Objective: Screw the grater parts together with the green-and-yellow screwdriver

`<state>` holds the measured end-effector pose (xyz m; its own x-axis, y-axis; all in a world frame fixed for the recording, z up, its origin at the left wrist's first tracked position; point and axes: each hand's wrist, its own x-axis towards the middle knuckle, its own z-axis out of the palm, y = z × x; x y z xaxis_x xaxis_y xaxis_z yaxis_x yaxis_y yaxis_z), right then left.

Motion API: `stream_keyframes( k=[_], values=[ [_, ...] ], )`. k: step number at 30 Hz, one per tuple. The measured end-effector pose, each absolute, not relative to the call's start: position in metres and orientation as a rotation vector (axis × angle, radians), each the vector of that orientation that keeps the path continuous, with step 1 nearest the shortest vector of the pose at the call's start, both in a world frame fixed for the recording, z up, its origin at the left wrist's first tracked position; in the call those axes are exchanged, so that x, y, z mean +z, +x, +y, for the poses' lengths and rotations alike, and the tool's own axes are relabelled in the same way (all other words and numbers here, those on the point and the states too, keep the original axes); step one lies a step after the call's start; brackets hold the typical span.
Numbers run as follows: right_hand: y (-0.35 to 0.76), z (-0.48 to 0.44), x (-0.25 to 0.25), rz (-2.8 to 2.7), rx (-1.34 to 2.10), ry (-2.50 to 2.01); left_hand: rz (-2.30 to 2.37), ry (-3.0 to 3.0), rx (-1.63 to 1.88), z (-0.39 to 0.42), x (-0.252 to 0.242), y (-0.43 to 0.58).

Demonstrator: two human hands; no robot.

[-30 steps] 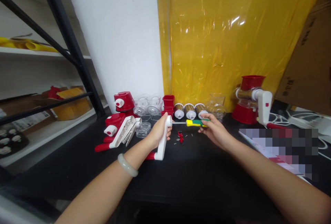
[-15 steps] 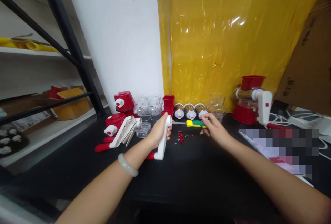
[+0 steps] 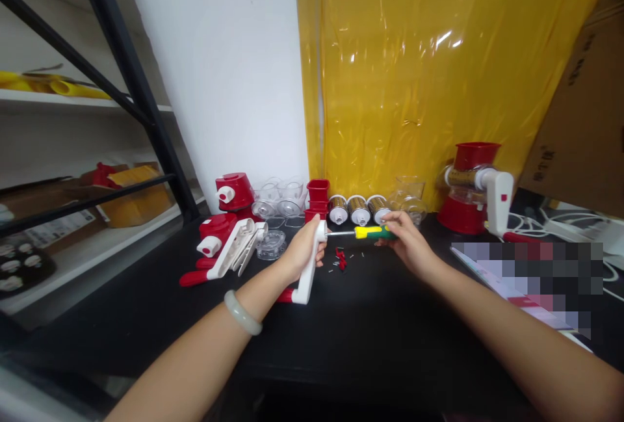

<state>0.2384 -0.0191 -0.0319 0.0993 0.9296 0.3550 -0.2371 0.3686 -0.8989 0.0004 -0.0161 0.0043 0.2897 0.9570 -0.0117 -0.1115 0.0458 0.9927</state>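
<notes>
My left hand (image 3: 303, 251) is closed around the upper end of a white crank handle (image 3: 307, 277) with a red grip (image 3: 285, 296) at its bottom. In my right hand (image 3: 407, 243) is a yellow and green screwdriver (image 3: 373, 233), held level between the fingers. The metal shaft (image 3: 341, 233) points left, and its tip meets the crank's upper end; the exact contact is too small to make out. Below the shaft, small red parts (image 3: 340, 259) and several tiny screws (image 3: 336, 264) lie on the black table (image 3: 380, 331).
Left on the table are more crank handles (image 3: 234, 250), red grater bases (image 3: 234, 189) and clear plastic parts (image 3: 271, 245). Metal grater drums (image 3: 359, 211) and red hoppers (image 3: 318, 197) line the back. An assembled grater (image 3: 470, 188) and white cables (image 3: 529, 222) are at the right.
The screwdriver and my right hand have shifted slightly right, and the screwdriver's handle has turned, showing different colour areas. The crank in my left hand has moved a little right and down.
</notes>
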Motion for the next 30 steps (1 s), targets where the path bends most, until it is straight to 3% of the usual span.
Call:
stream_keyframes(
  k=[9, 20, 30],
  values=[
    [0.241, -0.019, -0.033, -1.347, 0.852, -1.072, 0.94, 1.221, 1.022, -0.015, 0.006, 0.0],
    [0.235, -0.025, -0.024, -1.073, 1.101, -0.767, 0.947, 1.245, 1.001, -0.019, 0.005, 0.002],
    [0.245, -0.017, -0.033, -1.309, 0.78, -0.977, 0.942, 1.236, 1.006, -0.018, 0.005, 0.002]
  ],
)
